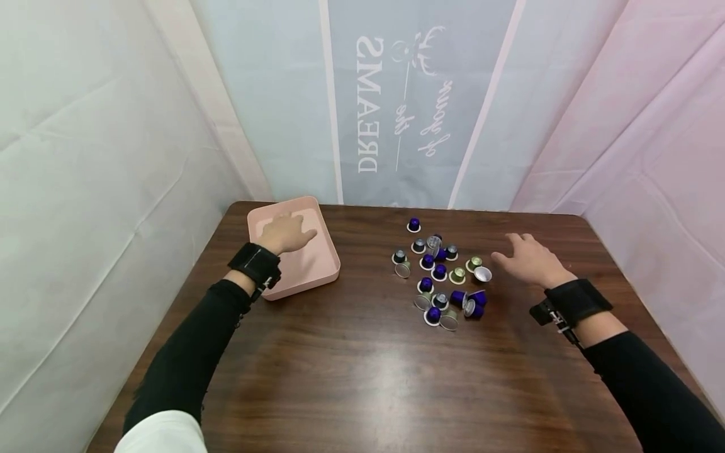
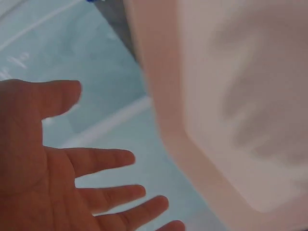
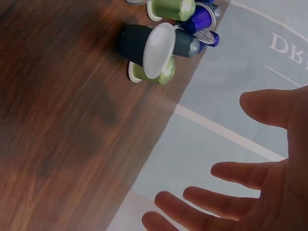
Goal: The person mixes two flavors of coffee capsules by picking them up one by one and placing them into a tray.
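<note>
Above the pink tray (image 1: 306, 281) at the left, my left hand (image 1: 285, 235) hovers with its fingers spread and nothing in them. The left wrist view shows that hand (image 2: 72, 168) apart from the tray wall (image 2: 161, 96), its shadow falling on the tray floor. To the right of a scatter of coffee capsules (image 1: 438, 272), my right hand (image 1: 531, 259) is held over the table, empty, fingers extended. Nearest to it lies a capsule with a white lid (image 1: 483, 274); green capsules (image 1: 457, 275) and dark blue ones (image 1: 433, 315) lie beyond. The right wrist view shows the white-lidded capsule (image 3: 160, 50) on its side.
The capsules lie on a dark wooden table (image 1: 362, 377), some upright, some tipped over. Behind the table's far edge hangs a light blue cloth (image 1: 396, 182) with mirrored lettering. Pale cloth walls stand at the left (image 1: 113, 189) and right (image 1: 668, 207).
</note>
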{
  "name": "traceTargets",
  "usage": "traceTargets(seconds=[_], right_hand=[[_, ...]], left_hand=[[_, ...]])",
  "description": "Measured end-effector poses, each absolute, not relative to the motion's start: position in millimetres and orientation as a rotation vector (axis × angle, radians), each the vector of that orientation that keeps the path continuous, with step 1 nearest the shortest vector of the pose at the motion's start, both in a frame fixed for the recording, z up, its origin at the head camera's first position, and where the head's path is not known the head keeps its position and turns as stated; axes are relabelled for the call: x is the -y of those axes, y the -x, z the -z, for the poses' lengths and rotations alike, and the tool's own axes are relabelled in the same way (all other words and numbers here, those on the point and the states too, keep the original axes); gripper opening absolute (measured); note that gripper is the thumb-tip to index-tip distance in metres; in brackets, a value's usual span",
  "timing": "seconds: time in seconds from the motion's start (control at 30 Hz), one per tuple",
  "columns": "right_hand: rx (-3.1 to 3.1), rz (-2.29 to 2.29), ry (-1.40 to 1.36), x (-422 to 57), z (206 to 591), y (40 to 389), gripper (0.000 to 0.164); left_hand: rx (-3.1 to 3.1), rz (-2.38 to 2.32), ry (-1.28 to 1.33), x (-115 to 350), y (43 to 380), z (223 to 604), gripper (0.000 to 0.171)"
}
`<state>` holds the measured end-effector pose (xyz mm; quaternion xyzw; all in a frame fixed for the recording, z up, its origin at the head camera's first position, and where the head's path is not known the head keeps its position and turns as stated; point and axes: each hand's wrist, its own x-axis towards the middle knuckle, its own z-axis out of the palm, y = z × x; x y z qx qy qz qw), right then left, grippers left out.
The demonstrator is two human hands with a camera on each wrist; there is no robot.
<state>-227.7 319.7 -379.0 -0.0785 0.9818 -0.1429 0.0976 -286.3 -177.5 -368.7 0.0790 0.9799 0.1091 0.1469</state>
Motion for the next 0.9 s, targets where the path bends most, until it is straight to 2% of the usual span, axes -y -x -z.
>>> traceTargets(seconds=[0.4,0.67,0.9], right_hand=[[-2.895,0.418,0.322,-314.2,395.3,225.3,0.064],[-2.885,0.464,0.299,-321.4,399.8,219.2,0.06],[-2.865,0.494,0.283,-323.1,398.7,214.0,0.06]], left_hand=[[-2.816,-0.408,0.172,264.4,270.7,408.3,0.074],[-2.682,-0.624,0.092,292.5,274.5,427.7,0.06],[-2.497,-1.065,0.046,304.6,286.0,441.6,0.063]])
